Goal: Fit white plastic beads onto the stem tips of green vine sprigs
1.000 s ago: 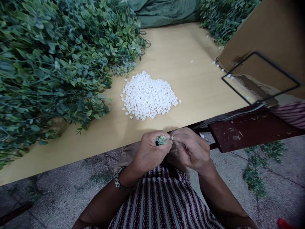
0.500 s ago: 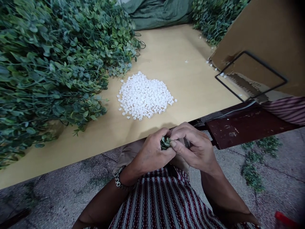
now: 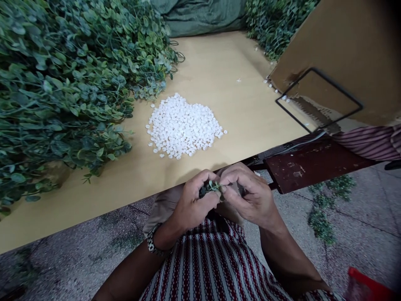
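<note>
Over my lap, just off the table's front edge, my left hand (image 3: 196, 202) is closed around a sprig of green leaves (image 3: 213, 187). From the other side my right hand (image 3: 249, 194) pinches at the sprig between thumb and forefinger. The fingertips of both hands nearly meet there, and whatever small part sits between them is hidden. Beyond my hands, a heap of small white plastic pieces (image 3: 184, 125) lies on the table (image 3: 232, 92).
Leafy green sprays (image 3: 72, 83) pile up on the left, with more foliage (image 3: 278, 25) at the back right. A cardboard box (image 3: 341, 54) and a black wire frame (image 3: 319, 100) stand at right. Below are a dark red bench (image 3: 313, 165) and fallen greenery (image 3: 322, 221).
The whole view has shifted slightly, so the table things sit further left. Small leaves now show more above my left thumb. Both hands still hold the sprig.
</note>
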A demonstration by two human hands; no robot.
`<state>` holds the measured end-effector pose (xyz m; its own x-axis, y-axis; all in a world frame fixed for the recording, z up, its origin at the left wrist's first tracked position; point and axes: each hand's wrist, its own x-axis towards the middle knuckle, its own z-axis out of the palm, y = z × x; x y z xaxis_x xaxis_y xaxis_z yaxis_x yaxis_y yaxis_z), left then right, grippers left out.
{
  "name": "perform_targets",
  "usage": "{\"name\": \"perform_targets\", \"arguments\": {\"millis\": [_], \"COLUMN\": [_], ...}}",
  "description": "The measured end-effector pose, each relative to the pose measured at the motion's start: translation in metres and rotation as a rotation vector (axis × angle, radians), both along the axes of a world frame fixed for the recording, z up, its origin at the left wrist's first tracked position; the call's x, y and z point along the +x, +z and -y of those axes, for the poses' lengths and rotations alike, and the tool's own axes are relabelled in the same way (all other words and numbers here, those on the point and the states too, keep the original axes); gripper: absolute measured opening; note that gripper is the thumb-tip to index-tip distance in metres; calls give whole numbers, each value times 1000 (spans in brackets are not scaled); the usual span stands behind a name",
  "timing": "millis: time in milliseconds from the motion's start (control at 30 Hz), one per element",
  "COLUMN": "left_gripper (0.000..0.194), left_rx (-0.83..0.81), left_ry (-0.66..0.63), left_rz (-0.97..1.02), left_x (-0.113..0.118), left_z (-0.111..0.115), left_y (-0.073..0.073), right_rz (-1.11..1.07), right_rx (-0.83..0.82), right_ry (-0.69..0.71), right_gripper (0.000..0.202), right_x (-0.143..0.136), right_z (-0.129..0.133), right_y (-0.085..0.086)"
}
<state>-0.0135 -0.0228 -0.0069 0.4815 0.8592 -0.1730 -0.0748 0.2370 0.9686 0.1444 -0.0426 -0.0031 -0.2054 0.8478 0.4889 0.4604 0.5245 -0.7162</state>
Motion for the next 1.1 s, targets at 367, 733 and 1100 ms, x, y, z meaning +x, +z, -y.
{"name": "perform_targets", "arguments": {"millis": [367,733,1100], "left_gripper": [4,12,13], "left_rx": [78,351,156], "left_ry": [227,253,462], "left_rz": [96,14,211], "left_x": [0,-4,-14], "left_z": [8,-1,-3], "left_y": [-12,3,-2], "right_rz": [-13,25,386], "right_rx": [-65,-73,112], "right_ry": [-23,55,-63], "right_gripper": [13,11,8], "right_x": [-3,-8,12], "right_z": [4,-1,-79], "right_y": [-2,2,1]}}
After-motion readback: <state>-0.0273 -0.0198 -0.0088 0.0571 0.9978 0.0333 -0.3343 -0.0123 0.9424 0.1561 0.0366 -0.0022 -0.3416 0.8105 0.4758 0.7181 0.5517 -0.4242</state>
